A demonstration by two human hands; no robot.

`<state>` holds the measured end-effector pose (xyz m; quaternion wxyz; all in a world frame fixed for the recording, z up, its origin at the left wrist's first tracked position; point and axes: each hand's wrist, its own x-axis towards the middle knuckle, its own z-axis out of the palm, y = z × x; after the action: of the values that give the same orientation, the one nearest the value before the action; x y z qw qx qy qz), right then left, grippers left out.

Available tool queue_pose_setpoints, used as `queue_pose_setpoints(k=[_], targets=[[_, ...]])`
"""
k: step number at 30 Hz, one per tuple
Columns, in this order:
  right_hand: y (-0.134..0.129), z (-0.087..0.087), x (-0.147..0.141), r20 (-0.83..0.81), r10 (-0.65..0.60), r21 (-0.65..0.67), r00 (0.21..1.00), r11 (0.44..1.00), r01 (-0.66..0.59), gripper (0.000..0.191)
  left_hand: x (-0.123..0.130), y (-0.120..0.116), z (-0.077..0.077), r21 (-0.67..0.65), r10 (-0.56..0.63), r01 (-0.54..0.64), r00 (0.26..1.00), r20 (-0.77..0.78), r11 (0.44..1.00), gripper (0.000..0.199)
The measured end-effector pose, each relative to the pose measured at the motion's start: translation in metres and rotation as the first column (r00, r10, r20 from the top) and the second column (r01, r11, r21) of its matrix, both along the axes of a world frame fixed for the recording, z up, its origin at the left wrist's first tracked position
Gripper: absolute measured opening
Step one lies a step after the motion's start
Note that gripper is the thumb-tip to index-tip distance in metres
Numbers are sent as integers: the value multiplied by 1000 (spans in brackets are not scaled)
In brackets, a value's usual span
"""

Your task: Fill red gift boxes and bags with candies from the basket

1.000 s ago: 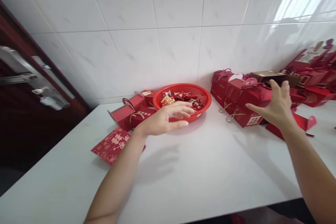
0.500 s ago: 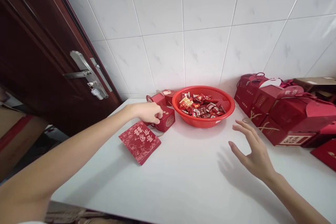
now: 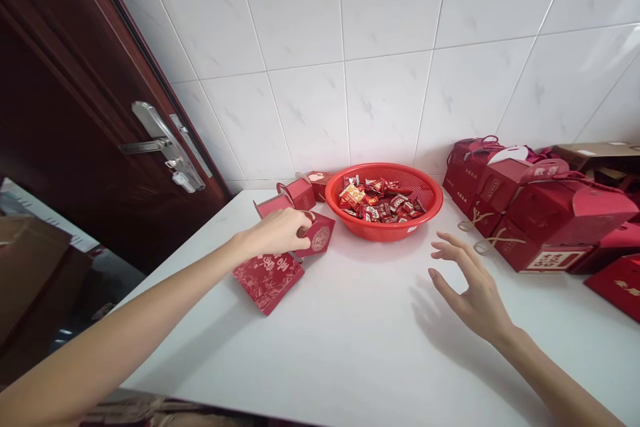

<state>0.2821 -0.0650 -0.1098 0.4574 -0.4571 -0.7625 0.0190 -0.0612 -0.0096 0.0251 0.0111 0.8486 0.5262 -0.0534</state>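
We note the left hand point(image 3: 277, 232) closed on a small red gift box point(image 3: 320, 235), fingers pinching its flap; the box sits left of the red plastic basket point(image 3: 384, 167) of wrapped sweets point(image 3: 383, 203), just beyond a red envelope point(image 3: 267, 282) on the white table point(image 3: 360, 340). Pinching at the flap steadies the box well. The right hand point(image 3: 473, 290) hangs open above the table, near the twine-tied red boxes point(image 3: 530, 213) at right.

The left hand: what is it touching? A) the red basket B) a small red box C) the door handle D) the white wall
B. The fingers of the left hand are on a small red box at the table's edge of the pile, beside the basket.
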Motion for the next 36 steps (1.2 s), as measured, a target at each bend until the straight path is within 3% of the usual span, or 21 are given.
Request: queue_pose_setpoints(k=[3, 5, 7, 9, 11, 13, 16, 19, 22, 25, 27, 31, 34, 36], targets=[[0, 1, -1, -32, 6, -26, 999, 1000, -7, 26, 16, -18, 23, 105, -344, 339, 938, 42, 935, 26], [0, 3, -2, -67, 16, -38, 998, 999, -18, 24, 32, -29, 28, 257, -554, 544, 832, -37, 799, 25], [-1, 6, -4, -99, 28, -35, 995, 999, -31, 24, 49, -38, 22, 394, -693, 691, 702, -164, 606, 29], [-2, 9, -5, -98, 53, -18, 994, 998, -56, 25, 65, -43, 10, 477, -770, 764, 589, -244, 434, 31], [-3, 13, -5, -68, 110, 0, 992, 994, -111, 25, 77, -44, -5, 521, -822, 789, 509, -256, 326, 32], [-4, 16, -6, -29, 186, -1, 982, 983, -186, 25, 85, -41, -20, 545, -848, 790, 471, -244, 282, 32], [-4, 18, -9, 33, 268, -74, 963, 961, -265, 27, 89, -37, -38, 543, -856, 785, 472, -212, 299, 32], [-5, 18, -12, 8, 318, -184, 948, 933, -311, 28, 89, -36, -52, 492, -831, 757, 545, -110, 431, 31], [-6, 22, -9, -184, 342, -278, 921, 881, -383, 30, 88, -36, -58, 441, -791, 705, 611, 20, 556, 28], [-5, 28, 0, -389, 333, -336, 859, 817, -469, 42, 87, -34, -57, 415, -789, 702, 610, 68, 579, 22], [-4, 34, 8, -430, 352, -366, 832, 774, -517, 50, 88, -32, -56, 394, -786, 707, 615, 67, 587, 19], [-4, 46, 24, -275, 441, -413, 854, 748, -519, 39, 92, -32, -54, 324, -778, 715, 614, 134, 620, 8], [-5, 50, 30, -73, 458, -436, 886, 784, -442, 22, 99, -33, -54, 262, -759, 712, 603, 247, 651, 32], [-5, 49, 30, 53, 446, -433, 893, 817, -382, 20, 104, -33, -55, 253, -747, 703, 606, 274, 664, 37]])
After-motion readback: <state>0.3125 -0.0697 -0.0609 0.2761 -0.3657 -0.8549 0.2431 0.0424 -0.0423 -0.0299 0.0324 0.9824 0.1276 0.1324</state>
